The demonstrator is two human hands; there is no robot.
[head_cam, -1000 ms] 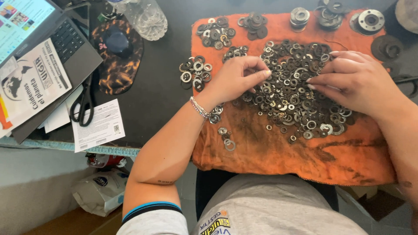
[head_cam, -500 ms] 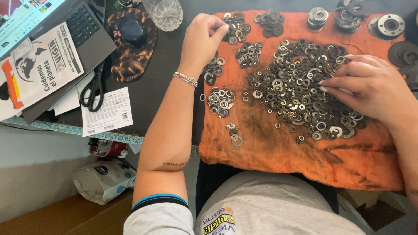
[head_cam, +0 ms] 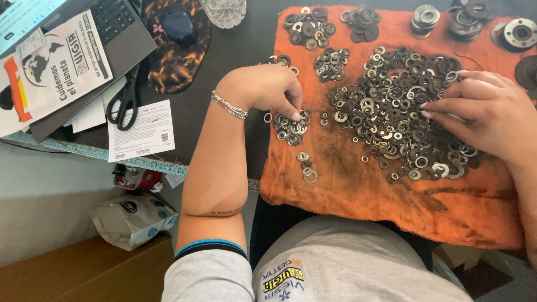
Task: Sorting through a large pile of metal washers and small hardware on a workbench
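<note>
Dark and crowded, the desk (head_cam: 240,50) carries an orange cloth (head_cam: 403,196) that hangs a little over the near edge, above the person's lap.

On this cloth the left hand (head_cam: 268,89) comes down with the fingers bent and drawn together, the tips (head_cam: 293,116) pressing on a small pile of washers (head_cam: 291,127) near the left border of the cloth. Whether a washer is pinched between the fingers, I cannot tell. A beaded bracelet (head_cam: 228,105) sits on this wrist. Just below the small pile, a few single washers (head_cam: 306,168) lie apart on the cloth.

The right hand (head_cam: 486,114) lies flat and relaxed, the fingers spread a little, resting on the right part of the big heap of washers (head_cam: 391,106) in the middle of the cloth. It grips nothing that I can see.

Further out, along the far edge of the cloth, there are several sorted groups of washers (head_cam: 306,25) and some larger metal rings (head_cam: 520,32). Left of the cloth I see a mouse (head_cam: 176,22) on a patterned mouse pad (head_cam: 179,61), black scissors (head_cam: 126,100), a paper slip (head_cam: 141,130), a leaflet (head_cam: 50,70) and a laptop (head_cam: 120,28). A glass object (head_cam: 224,11) stands at the top.
</note>
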